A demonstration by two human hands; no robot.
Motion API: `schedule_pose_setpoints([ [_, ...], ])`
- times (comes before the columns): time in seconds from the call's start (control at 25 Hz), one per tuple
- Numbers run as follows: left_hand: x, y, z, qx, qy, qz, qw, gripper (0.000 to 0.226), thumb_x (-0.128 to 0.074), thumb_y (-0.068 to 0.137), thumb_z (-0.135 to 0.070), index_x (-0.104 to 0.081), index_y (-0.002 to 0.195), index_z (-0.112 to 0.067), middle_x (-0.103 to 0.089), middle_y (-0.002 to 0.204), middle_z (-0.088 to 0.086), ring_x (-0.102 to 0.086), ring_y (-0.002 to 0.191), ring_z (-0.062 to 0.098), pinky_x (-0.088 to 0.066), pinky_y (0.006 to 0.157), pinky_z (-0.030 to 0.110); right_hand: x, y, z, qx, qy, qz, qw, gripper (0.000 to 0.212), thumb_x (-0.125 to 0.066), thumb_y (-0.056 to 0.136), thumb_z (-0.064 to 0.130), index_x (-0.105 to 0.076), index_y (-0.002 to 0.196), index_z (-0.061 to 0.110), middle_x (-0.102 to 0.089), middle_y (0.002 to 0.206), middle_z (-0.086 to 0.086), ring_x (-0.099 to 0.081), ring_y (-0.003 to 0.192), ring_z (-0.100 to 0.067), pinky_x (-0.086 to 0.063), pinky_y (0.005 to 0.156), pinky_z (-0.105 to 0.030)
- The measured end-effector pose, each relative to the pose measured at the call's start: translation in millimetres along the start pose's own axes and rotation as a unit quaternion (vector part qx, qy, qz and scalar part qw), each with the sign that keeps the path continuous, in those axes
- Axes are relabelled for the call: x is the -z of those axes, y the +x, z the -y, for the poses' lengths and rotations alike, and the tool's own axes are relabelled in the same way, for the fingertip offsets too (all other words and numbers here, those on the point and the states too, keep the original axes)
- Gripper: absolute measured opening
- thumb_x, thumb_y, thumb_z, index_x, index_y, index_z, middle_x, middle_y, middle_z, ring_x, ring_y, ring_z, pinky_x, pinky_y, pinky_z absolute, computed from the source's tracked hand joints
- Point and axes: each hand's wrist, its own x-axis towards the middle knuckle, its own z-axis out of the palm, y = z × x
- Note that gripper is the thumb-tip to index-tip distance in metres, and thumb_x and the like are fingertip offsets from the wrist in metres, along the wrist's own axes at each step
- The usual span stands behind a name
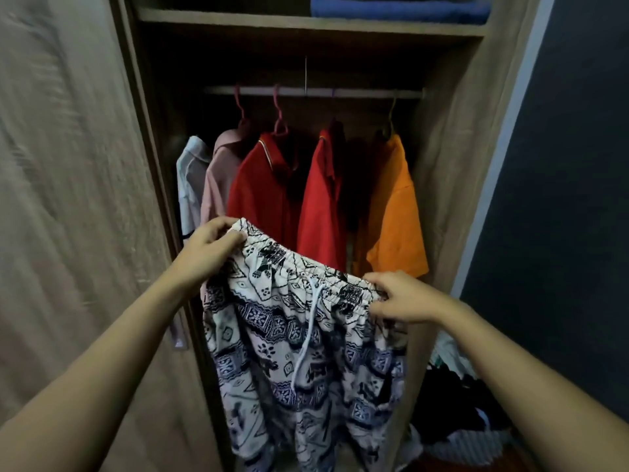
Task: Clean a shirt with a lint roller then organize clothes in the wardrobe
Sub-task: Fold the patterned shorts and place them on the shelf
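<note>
No legible text, label, brand or number anywhere; only woven patterns on the trousers (299, 342)

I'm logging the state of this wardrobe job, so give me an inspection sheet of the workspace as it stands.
Surface: top shelf of the open wardrobe carries folded blue fabric.
Job's things: patterned drawstring pants held up by the waistband; five shirts on the rail: white, pink, two red, orange.
Clutter: heap of loose clothes low on the right.
Grippers: left hand and right hand each pinch an end of the waistband.
Cables: nothing seen.
Surroundings: wardrobe door at left, dark wall at right.
</note>
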Motion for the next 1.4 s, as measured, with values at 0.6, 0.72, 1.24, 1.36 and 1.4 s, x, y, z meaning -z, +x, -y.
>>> schedule_pose_setpoints([
  [0.6, 42.9, -15.0, 17.4, -0.058, -0.087, 0.032, 0.994, 0.003, -0.055, 0.085, -0.004, -0.056, 0.082, -0.004, -0.059, 0.055, -0.011, -0.053, 0.050, -0.003, -0.043, 0.049, 0.009, 45.9, -12.2, 3.4, 0.044, 0.270, -0.183, 0.944, 0.042, -0.075, 0.073, 0.014, -0.057, 0.111, 0.019, -0.066, 0.092, 0.006, -0.064, 0.078, 0.002, -0.050, 0.069, -0.009],
  [0.72, 35.7, -10.7, 21.2, 0.007, -0.155, 0.015, 0.988, 0.008, -0.056, 0.087, -0.007, -0.056, 0.079, -0.005, -0.063, 0.055, -0.007, -0.057, 0.048, 0.002, -0.046, 0.046, 0.012, 31.8, -1.7, -1.7, -0.016, 0.378, -0.167, 0.910, 0.020, -0.066, 0.082, 0.013, -0.062, 0.100, 0.008, -0.071, 0.083, 0.000, -0.068, 0.070, -0.008, -0.054, 0.060, -0.014],
  [1.24, -67.2, -3.9, 12.4, 0.039, -0.117, 0.085, 0.989, 0.013, -0.061, 0.086, -0.009, -0.066, 0.078, 0.000, -0.051, 0.054, 0.004, -0.039, 0.049, 0.012, -0.028, 0.047, 0.022, -9.9, 44.1, 52.0, -0.089, 0.549, -0.140, 0.819, 0.009, -0.060, 0.087, 0.013, -0.066, 0.089, 0.006, -0.062, 0.072, -0.002, -0.057, 0.063, -0.010, -0.051, 0.068, -0.023],
  [1.36, -68.3, -5.5, 19.8, 0.044, -0.124, 0.097, 0.987, 0.018, -0.065, 0.080, -0.020, -0.075, 0.093, -0.014, -0.071, 0.083, 0.006, -0.057, 0.069, 0.014, -0.043, 0.065, 0.030, -13.7, 45.0, 58.1, -0.066, 0.525, -0.146, 0.836, 0.015, -0.058, 0.089, 0.015, -0.068, 0.097, 0.007, -0.069, 0.081, -0.006, -0.064, 0.068, -0.011, -0.054, 0.073, -0.027],
  [1.4, -67.5, -5.8, 23.6, 0.032, -0.104, 0.093, 0.990, 0.024, -0.067, 0.076, -0.030, -0.075, 0.098, -0.022, -0.074, 0.089, 0.003, -0.060, 0.075, 0.011, -0.047, 0.074, 0.035, -13.6, 44.5, 60.7, -0.062, 0.528, -0.138, 0.836, 0.019, -0.055, 0.091, 0.016, -0.067, 0.101, 0.005, -0.070, 0.081, -0.005, -0.066, 0.068, -0.010, -0.055, 0.072, -0.026],
])
